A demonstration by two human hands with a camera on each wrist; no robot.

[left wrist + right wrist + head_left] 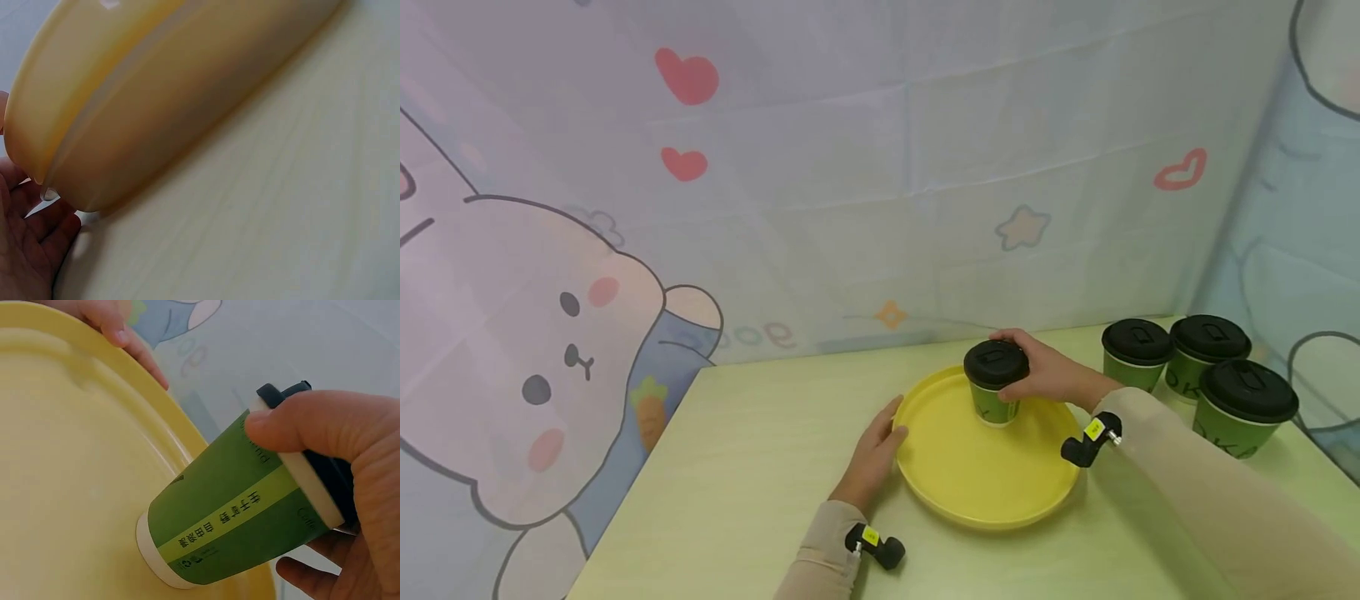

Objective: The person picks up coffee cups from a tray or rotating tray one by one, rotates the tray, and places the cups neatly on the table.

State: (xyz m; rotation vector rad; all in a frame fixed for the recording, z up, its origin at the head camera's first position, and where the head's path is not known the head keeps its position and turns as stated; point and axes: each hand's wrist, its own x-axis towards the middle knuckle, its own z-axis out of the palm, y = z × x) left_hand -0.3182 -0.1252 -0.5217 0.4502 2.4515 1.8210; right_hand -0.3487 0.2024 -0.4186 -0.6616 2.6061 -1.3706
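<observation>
A round yellow tray (985, 475) with a raised rim lies on the table. At its left edge my left hand (874, 450) holds the rim, the thumb near the top and the fingers (56, 231) against the outer side. Over the far part of the tray stands a green paper cup (995, 404) with a black lid (996, 363), upright. My right hand (1048, 372) grips this cup near its lid, thumb on the near side. In the right wrist view the cup's white base (153, 556) meets the tray surface, or is very close to it.
Three more green cups with black lids stand at the table's right: one farther left (1135, 354), one at the back (1206, 354), one nearer (1243, 408). A printed cloth (850, 167) hangs behind the table (760, 467), another at the right side.
</observation>
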